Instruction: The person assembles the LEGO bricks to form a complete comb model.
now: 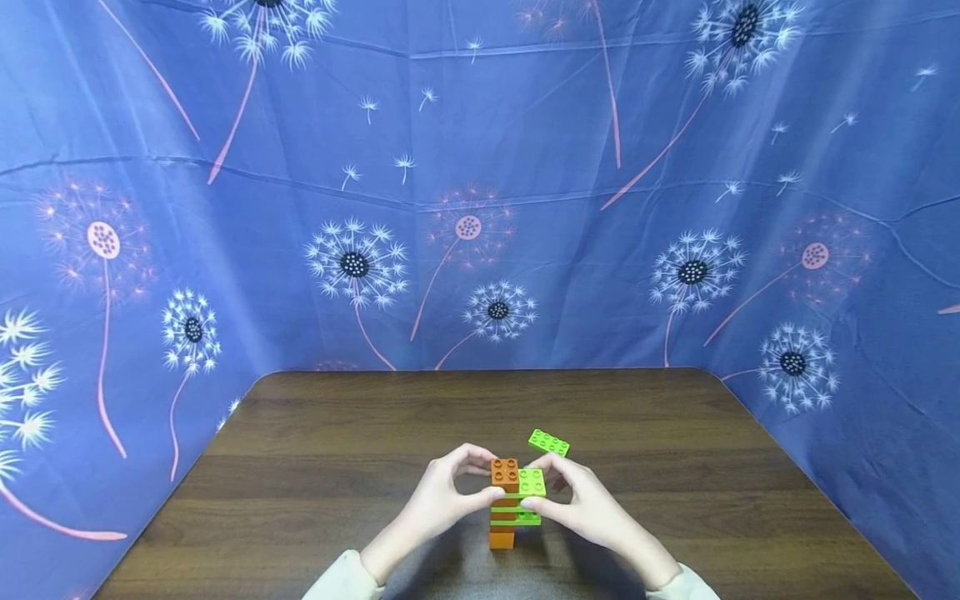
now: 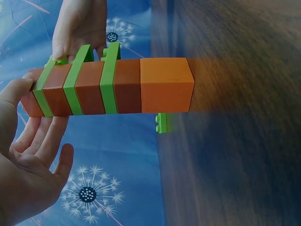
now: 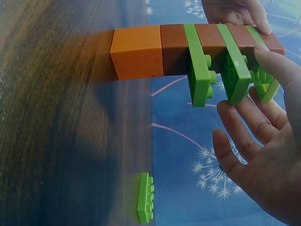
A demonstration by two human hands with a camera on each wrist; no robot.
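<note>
A tower of building bricks stands upright on the table, with an orange brick at its base. Above this, brown bricks alternate with thin green plates whose ends stick out to the right. My left hand grips the tower near its top, thumb on the near side of the uppermost brown brick and fingers behind. On the other side, my right hand holds the highest green plate by its jutting end, thumb in front and fingers curled behind it.
A loose green plate, studs up, lies on the table behind the tower, a little to the right. The dark wooden table reaches back to a blue cloth printed with dandelions, which also hangs along both sides.
</note>
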